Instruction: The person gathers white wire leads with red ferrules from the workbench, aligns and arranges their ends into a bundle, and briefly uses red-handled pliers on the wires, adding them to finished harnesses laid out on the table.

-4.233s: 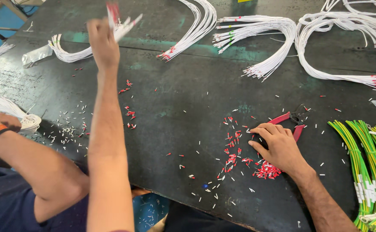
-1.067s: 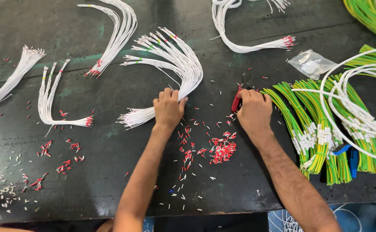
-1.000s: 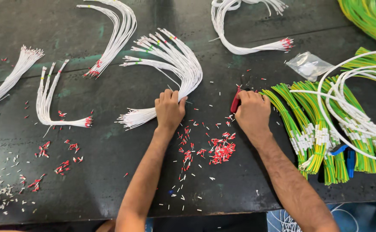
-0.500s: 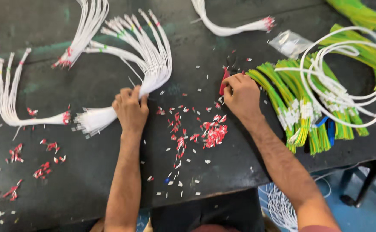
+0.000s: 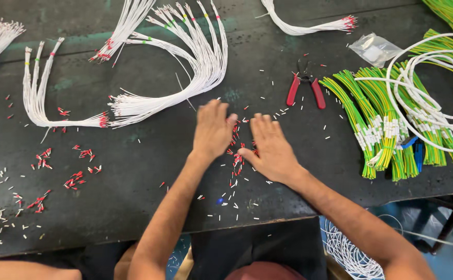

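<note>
Both hands are lying palm-down on the dark worn worktable [image 5: 133,207], fingers spread flat, gripping nothing. Left hand [image 5: 213,129] & right hand [image 5: 270,148] are sitting side by side w/ a narrow gap between, and the small pile of red-and-white wire ferrules [image 5: 236,158] is lying in that gap, partly under the palms. Red-handled pliers [image 5: 305,88] are lying untouched just beyond the right hand, jaws pointing away. A fanned bundle of white wires w/ red tips [image 5: 185,78] is lying just past the left hand, near but not touching. Green-yellow striped wire bundles [image 5: 387,124] are resting well to the right w/ a coil of white cable [image 5: 423,88] over them. More loose ferrules [image 5: 81,179] are lying scattered at left.
</note>
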